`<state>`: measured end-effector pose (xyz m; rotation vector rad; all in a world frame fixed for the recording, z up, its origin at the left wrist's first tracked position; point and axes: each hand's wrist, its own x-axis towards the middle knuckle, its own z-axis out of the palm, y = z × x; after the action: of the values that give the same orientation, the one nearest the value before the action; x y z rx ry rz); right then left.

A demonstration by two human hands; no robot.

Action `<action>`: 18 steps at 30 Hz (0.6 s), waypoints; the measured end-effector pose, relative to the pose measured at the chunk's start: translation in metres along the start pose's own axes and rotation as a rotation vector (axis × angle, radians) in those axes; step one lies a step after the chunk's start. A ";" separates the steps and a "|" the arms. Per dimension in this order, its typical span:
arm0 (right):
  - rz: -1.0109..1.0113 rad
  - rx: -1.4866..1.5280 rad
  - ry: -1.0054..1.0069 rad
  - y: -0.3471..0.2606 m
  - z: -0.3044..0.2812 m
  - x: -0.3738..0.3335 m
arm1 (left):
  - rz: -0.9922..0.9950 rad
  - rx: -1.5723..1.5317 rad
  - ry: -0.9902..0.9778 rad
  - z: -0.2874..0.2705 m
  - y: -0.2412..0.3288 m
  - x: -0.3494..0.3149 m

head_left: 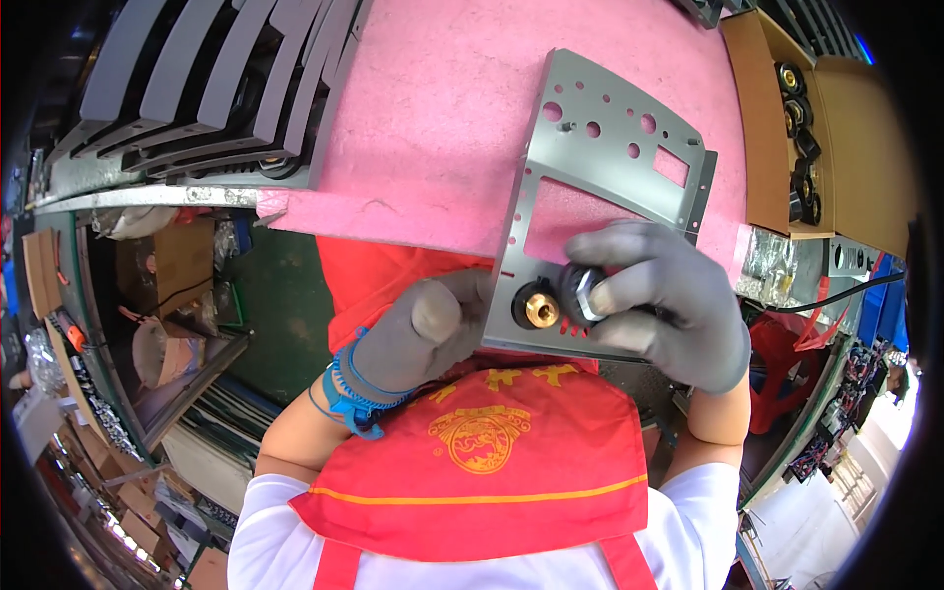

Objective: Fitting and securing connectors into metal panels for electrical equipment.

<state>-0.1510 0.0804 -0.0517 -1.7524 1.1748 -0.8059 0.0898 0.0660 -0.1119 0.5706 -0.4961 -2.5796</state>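
A grey sheet-metal panel [615,187] with round holes and a rectangular cutout lies tilted over the near edge of the pink-covered table. My left hand [418,329], in a grey glove with a blue band at the wrist, grips the panel's lower left edge; some fingers are hidden behind it. A brass threaded fitting with a black collar [540,310] sits in the panel's lower part. Just right of it, my gloved right hand [674,305] pinches a black round part with a silver hex nut [589,292] close to the panel's face.
Several dark grey bent panels [211,84] stand in a row at the left of the pink tabletop [423,118]. On the right, an open cardboard box [762,128] contains several black and brass fittings [798,118]. Clear plastic bags [772,265] and a black cable [836,297] are near it.
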 end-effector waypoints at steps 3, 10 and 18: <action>-0.207 -0.328 -0.139 -0.008 0.008 0.010 | -0.074 0.133 0.073 0.006 0.013 -0.005; -0.339 -0.569 -0.027 -0.020 0.001 0.018 | -0.031 -0.111 0.061 0.008 0.009 0.005; -0.141 -0.398 -0.119 -0.017 -0.001 0.002 | -0.084 -0.032 0.055 0.023 0.014 0.007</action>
<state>-0.1444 0.0820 -0.0355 -2.1973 1.1997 -0.5634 0.0786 0.0564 -0.0883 0.6619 -0.4201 -2.6382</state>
